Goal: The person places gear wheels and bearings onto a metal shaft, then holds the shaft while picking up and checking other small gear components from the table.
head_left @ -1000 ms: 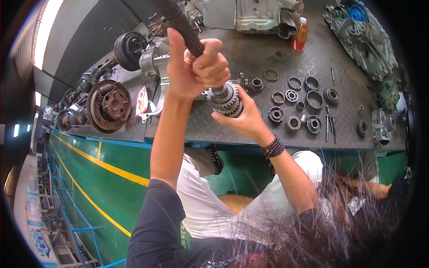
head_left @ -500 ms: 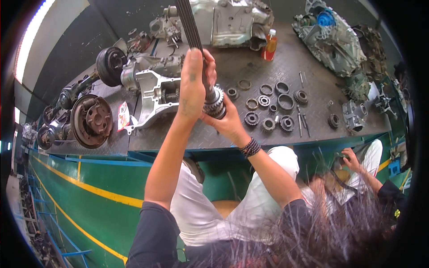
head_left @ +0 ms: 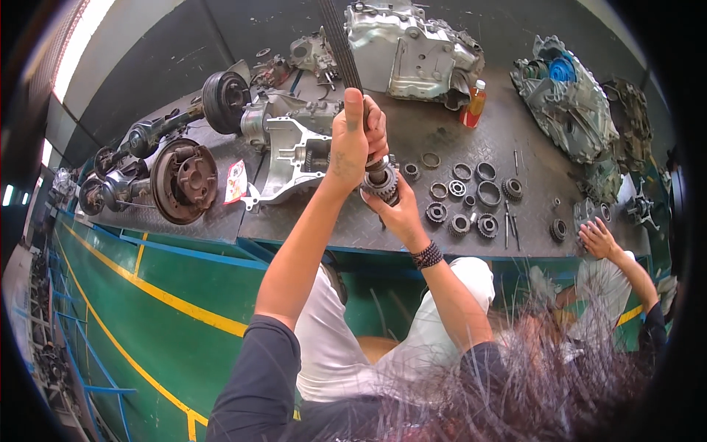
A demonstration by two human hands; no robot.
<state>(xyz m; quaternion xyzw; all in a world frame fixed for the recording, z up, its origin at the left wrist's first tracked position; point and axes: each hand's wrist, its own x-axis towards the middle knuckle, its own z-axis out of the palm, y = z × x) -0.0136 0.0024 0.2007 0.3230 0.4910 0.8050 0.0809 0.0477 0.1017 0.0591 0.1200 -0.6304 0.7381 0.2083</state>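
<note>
My left hand [head_left: 355, 140] is wrapped round a long, ridged dark shaft [head_left: 340, 51] that stands tilted above the metal workbench [head_left: 434, 140], its thumb lying up along the shaft. At the shaft's lower end is a toothed gear [head_left: 381, 184], with my right hand [head_left: 403, 215] closed round it from below and from the right. My fingers hide part of the gear and the shaft's middle. Just left of the hands lies an open silver gearbox housing [head_left: 276, 169]. To their right several loose gears and rings are spread out, among them a dark gear [head_left: 487, 225].
A juice bottle [head_left: 473, 103] stands before a big silver casing [head_left: 420, 59]. A brake drum [head_left: 184, 180] and axle parts lie at left. Another casing [head_left: 571, 103] is far right. A co-worker's hand [head_left: 598, 239] rests on a small metal housing [head_left: 589, 214] at right.
The view has swung, so the bench things sit farther right and lower. My left fingers have curled tighter round the shaft. The co-worker's hand has come up onto the small housing.
</note>
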